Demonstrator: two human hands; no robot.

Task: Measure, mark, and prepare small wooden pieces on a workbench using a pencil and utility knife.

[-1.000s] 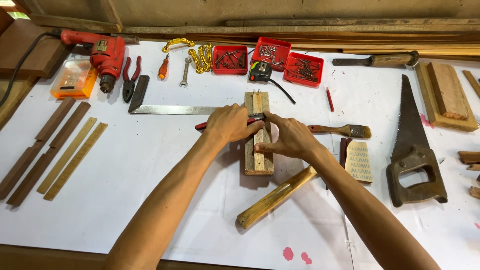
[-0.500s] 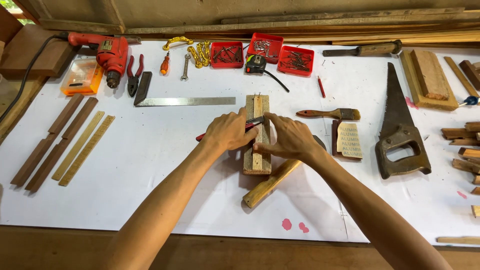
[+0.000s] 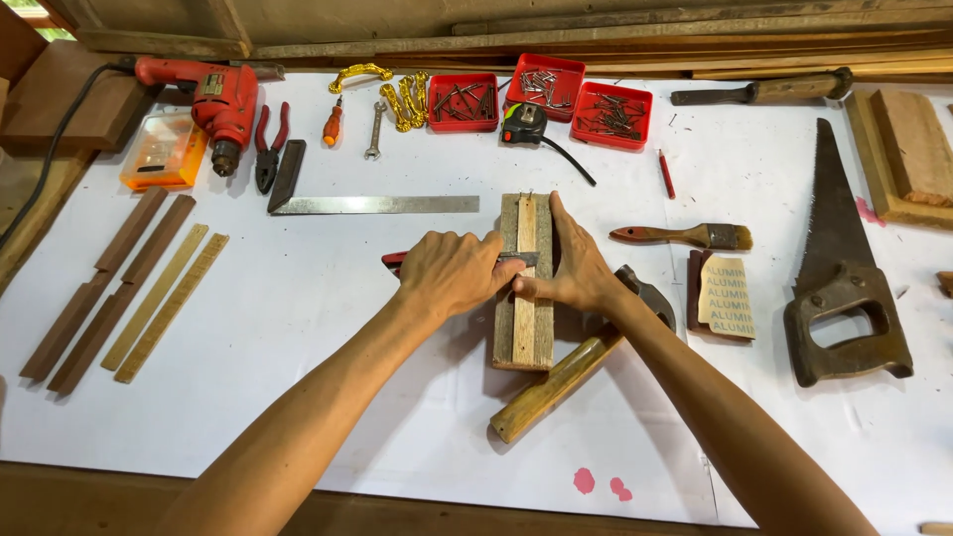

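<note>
A small wooden block [image 3: 524,328] made of joined strips lies upright in the middle of the white sheet. My left hand [image 3: 452,270] is closed around a red-handled tool [image 3: 394,260] whose metal tip lies across the block. My right hand [image 3: 574,270] rests on the block's right edge, thumb at the tool's tip, index finger stretched along the side. A wooden-handled hammer [image 3: 556,382] lies partly under my right wrist.
Steel square [image 3: 372,204], red drill [image 3: 220,99], pliers [image 3: 268,144], wood strips [image 3: 124,283] at left. Red trays of nails [image 3: 556,94], tape measure [image 3: 523,123] at the back. Brush [image 3: 685,236], sandpaper [image 3: 723,296], handsaw [image 3: 839,268], wood blocks [image 3: 908,149] at right.
The camera view has shifted and tilted slightly. Both hands stay on the block and the tool, with hardly any movement.
</note>
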